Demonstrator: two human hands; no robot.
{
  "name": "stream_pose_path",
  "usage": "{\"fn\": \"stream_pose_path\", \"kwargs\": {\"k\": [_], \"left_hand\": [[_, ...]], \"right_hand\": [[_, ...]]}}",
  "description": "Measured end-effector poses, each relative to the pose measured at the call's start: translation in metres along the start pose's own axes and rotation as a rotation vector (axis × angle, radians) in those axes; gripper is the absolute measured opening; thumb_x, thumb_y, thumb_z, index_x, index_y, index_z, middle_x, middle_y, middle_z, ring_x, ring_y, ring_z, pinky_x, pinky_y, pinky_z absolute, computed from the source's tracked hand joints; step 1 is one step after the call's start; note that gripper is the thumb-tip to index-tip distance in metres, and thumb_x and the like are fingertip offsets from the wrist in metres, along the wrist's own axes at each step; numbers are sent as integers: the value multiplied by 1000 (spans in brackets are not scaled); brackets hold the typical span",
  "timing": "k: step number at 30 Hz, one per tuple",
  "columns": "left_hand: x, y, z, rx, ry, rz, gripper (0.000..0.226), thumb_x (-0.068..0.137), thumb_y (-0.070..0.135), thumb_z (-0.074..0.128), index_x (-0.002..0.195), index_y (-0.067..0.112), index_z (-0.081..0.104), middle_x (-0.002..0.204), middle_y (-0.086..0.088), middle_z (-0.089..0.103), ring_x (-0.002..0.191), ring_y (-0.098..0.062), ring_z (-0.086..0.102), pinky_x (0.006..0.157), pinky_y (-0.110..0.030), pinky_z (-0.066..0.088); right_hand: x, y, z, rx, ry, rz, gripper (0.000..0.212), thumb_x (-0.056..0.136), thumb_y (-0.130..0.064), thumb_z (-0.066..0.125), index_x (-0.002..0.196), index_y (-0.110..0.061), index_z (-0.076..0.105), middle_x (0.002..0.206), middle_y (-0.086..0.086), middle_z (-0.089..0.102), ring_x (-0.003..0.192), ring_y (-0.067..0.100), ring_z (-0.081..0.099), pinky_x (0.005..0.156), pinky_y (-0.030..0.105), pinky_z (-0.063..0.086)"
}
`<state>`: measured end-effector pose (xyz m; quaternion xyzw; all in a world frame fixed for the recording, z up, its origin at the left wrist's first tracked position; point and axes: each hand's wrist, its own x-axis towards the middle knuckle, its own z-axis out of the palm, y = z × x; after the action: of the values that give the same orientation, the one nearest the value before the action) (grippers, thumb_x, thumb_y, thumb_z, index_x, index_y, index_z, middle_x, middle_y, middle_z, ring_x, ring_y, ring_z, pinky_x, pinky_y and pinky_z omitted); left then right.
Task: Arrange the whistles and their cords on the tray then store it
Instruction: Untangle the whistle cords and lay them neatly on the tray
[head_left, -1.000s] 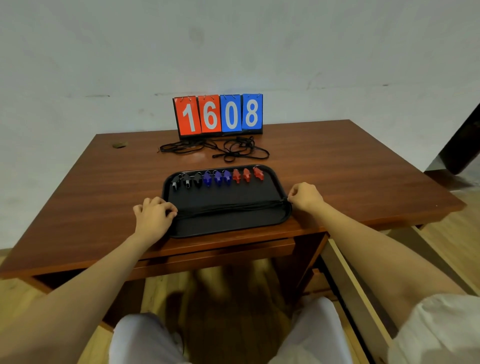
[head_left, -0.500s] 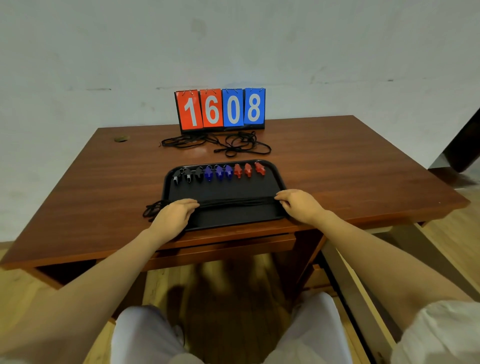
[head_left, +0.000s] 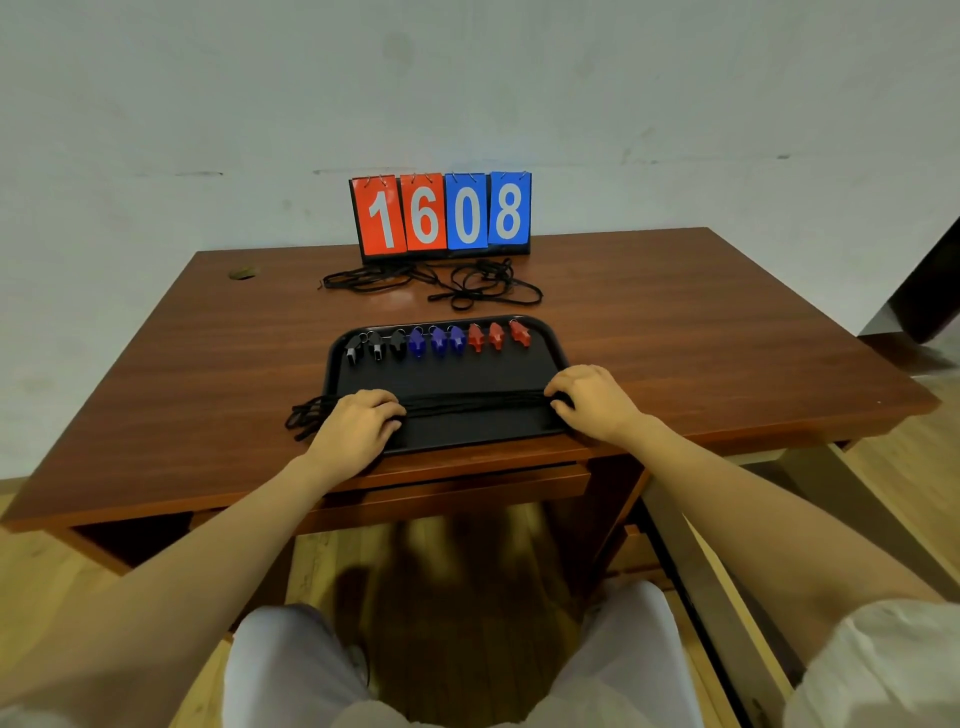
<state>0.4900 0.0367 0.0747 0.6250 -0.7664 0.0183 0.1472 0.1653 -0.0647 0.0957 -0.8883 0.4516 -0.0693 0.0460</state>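
Tray (head_left: 557, 347): black, shallow, rounded at the corners; sitting on the bench (head_left: 675, 338) at its near edge, long side facing the person.
Whistles (head_left: 439, 340): nine, lying in one row along the far rim of the tray; running left to right as three black, three blue, three red; small metal rings showing at the far ends of several.
Cord bundle (head_left: 467, 405): black, thin, pulled straight; stretching across the near half of the tray from left rim to right rim; left ends spilling over the rim and lying in loops on the bench.
Left hand (head_left: 358, 426): lying palm down on the bundle at the tray's left rim, fingers nearly flat, pressing the cords down, grasping nothing.
Right hand (head_left: 592, 397): resting on the bundle's right end at the right rim, fingers arched, tips down; pinching or merely pressing, cannot tell.
Loose cords (head_left: 441, 283): black, tangled in two heaps; lying on the bench beyond the tray, apart from it, just in front of the scoreboard (head_left: 441, 215).
Scoreboard: standing at the back of the bench, showing 16 on red cards and 08 on blue.
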Motion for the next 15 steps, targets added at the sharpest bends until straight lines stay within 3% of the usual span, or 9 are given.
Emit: {"fn": "stream_pose_path", "kwargs": {"k": [5, 15], "left_hand": [[21, 16, -6, -4, 65, -2, 24, 90, 17, 60, 111, 9, 69, 120, -9, 62, 109, -29, 59, 95, -41, 45], [144, 36, -23, -16, 30, -52, 30, 95, 25, 50, 120, 12, 60, 128, -7, 55, 115, -26, 51, 93, -39, 42]], "right_hand": [[20, -8, -10, 50, 65, -17, 29, 91, -23, 57, 118, -17, 64, 124, 1, 63, 124, 21, 50, 109, 42, 35], [114, -5, -51, 99, 135, 119, 34, 93, -21, 52, 126, -14, 58, 132, 8, 56, 124, 27, 48, 104, 42, 40]]}}
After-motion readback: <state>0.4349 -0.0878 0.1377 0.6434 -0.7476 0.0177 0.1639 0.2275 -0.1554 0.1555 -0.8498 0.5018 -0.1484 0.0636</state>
